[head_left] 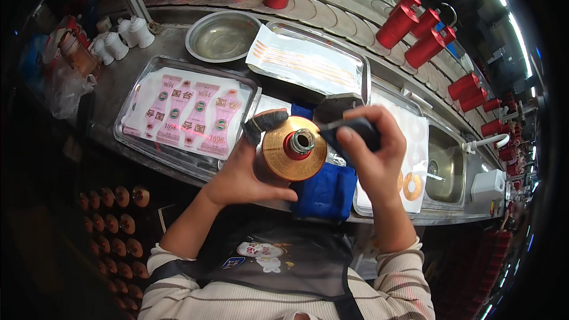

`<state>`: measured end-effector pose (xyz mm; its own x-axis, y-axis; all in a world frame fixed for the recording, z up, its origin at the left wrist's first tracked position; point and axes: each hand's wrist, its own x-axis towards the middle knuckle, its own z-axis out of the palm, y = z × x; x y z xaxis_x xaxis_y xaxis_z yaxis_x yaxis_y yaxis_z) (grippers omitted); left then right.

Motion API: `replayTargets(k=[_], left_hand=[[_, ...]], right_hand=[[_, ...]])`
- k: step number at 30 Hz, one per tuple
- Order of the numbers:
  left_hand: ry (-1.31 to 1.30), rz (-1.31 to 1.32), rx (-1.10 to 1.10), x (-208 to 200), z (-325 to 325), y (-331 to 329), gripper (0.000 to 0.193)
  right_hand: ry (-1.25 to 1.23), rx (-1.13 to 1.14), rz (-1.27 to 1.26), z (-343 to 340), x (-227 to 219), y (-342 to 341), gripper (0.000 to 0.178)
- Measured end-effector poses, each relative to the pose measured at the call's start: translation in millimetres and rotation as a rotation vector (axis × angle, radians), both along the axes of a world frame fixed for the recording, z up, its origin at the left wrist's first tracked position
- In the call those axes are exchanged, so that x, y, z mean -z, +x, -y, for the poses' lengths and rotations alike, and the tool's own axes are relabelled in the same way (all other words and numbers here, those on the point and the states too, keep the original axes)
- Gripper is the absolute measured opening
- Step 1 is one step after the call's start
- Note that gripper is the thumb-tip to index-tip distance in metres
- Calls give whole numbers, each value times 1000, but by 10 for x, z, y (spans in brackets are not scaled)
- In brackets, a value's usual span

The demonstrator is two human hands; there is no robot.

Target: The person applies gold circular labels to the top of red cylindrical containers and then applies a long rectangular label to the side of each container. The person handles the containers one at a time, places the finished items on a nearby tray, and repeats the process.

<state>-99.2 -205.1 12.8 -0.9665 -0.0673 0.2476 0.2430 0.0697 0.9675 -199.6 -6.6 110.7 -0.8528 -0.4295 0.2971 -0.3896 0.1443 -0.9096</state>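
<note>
My left hand (238, 169), with black covers on some fingertips, is wrapped round a bottle (277, 157). The bottle's open glass mouth points up at me, and a gold ring-shaped label covers its shoulder round a red neck collar. Between the fingers and thumb of my right hand (384, 154) is a flat black scraper (363, 133). Its edge reaches the right side of the gold shoulder; whether it presses there I cannot tell. Under the bottle lies a blue cloth (327, 192) on a stand. The bottle's body is mostly hidden beneath its top.
Metal trays hold pink label sheets (188, 109), white strip sheets (308, 62) and round gold labels (413, 186). A metal bowl (222, 37) of liquid stands behind. Red bottles (397, 26) line a conveyor at the back. A sink (446, 169) is at right.
</note>
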Motion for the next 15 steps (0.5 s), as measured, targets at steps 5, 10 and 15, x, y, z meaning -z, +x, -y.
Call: replayTargets(k=[5, 10, 15], left_hand=[[-148, -60, -251, 26, -337, 82, 96], [-101, -156, -146, -11, -97, -18, 90], [-206, -58, 4, -122, 62, -24, 98]], right_hand=[[114, -64, 25, -62, 45, 150, 19], [118, -115, 9, 78, 105, -162, 20], [185, -258, -57, 344, 126, -458, 23]])
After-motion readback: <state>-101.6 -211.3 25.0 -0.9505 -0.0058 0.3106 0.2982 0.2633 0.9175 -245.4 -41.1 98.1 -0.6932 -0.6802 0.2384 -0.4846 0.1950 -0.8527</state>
